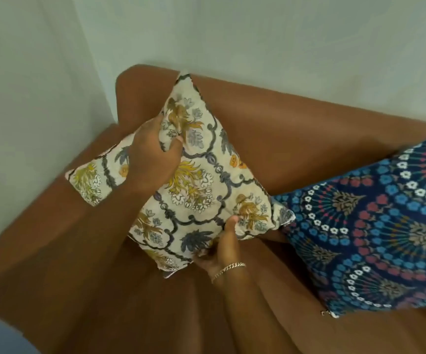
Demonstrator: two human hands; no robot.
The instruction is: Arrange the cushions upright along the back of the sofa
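A cream cushion [196, 180] with yellow and grey floral print stands tilted in the left corner of the brown sofa [296, 139], one corner reaching the top of the backrest. My left hand [150, 154] grips its upper left edge, pinching the fabric. My right hand [222, 249], with a chain bracelet on the wrist, holds its lower edge from beneath, thumb on the front. A dark blue cushion [375, 226] with blue, red and white patterns leans against the backrest at the right, its corner touching the cream one.
The sofa's left armrest [53, 226] runs beside the cream cushion. A pale wall [206, 34] rises behind the sofa. The brown seat [155, 315] spreads below my arms.
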